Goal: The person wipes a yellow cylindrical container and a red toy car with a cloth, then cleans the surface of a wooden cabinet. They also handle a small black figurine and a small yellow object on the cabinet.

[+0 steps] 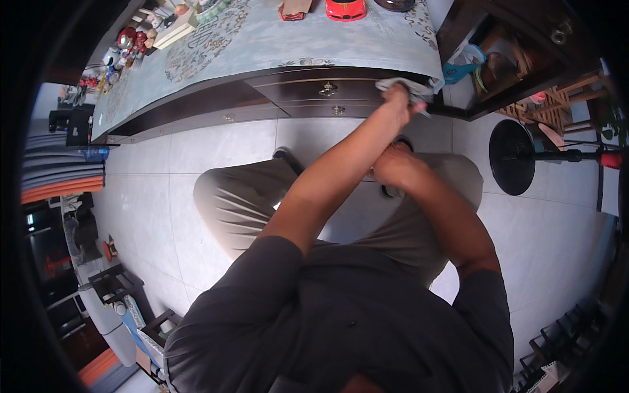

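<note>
My left hand (400, 98) reaches across to the right and presses a crumpled grey-white cloth (417, 89) against the upper front of a dark wooden cabinet (295, 90), near its right end. A small pink patch shows at the cloth's lower edge. Just left of the hand is an upper drawer with an ornate metal handle (328, 89), and a second handle (338, 110) sits on the drawer below. My right hand (394, 164) is bent in under my left forearm, by my right knee. Its fingers are mostly hidden, so I cannot tell whether it holds anything.
A patterned pale-blue cloth (236, 54) covers the cabinet top, bearing a red toy car (346, 9) and several figurines (128, 40). To the right stand an open-fronted dark cabinet (511, 54) with a blue bag (462, 66), and a round black stand base (512, 157).
</note>
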`<action>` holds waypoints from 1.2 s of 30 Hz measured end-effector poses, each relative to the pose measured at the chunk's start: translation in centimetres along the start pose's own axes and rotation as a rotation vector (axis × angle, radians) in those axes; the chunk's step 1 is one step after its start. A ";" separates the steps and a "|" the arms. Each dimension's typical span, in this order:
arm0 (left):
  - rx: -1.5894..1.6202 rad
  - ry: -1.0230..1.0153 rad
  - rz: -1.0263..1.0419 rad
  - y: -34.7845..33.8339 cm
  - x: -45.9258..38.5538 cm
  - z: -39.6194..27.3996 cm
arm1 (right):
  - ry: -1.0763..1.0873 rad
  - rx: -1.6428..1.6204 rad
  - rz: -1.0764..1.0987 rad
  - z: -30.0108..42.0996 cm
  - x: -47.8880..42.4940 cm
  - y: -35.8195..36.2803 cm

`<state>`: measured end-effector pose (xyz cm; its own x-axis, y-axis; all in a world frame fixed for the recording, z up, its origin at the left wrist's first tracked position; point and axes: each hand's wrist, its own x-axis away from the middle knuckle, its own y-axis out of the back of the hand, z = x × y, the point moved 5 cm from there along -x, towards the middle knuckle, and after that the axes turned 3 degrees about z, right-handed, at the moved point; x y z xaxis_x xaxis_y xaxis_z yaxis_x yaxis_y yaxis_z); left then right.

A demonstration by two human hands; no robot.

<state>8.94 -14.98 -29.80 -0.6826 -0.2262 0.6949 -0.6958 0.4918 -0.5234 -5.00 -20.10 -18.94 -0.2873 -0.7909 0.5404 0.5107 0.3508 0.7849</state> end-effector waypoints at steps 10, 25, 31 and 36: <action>-0.028 -0.001 -0.093 13.3 -7.7 0.5 | 0.029 -0.093 0.113 0.3 1.1 1.1; 0.195 0.247 0.093 1.6 -4.8 3.9 | 0.063 -0.168 0.055 1.0 2.6 -0.2; 0.295 0.360 -0.139 5.2 -10.5 10.8 | 0.036 -0.210 -0.017 -1.7 2.2 -1.0; 0.247 0.300 -0.035 9.9 -12.7 9.3 | 0.064 -0.234 -0.059 -1.2 1.8 0.5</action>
<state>8.63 -15.12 -48.36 -0.5870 0.0349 0.8088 -0.7756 0.2623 -0.5742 -4.27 -21.98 -17.92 -0.2745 -0.8392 0.4694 0.6706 0.1827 0.7190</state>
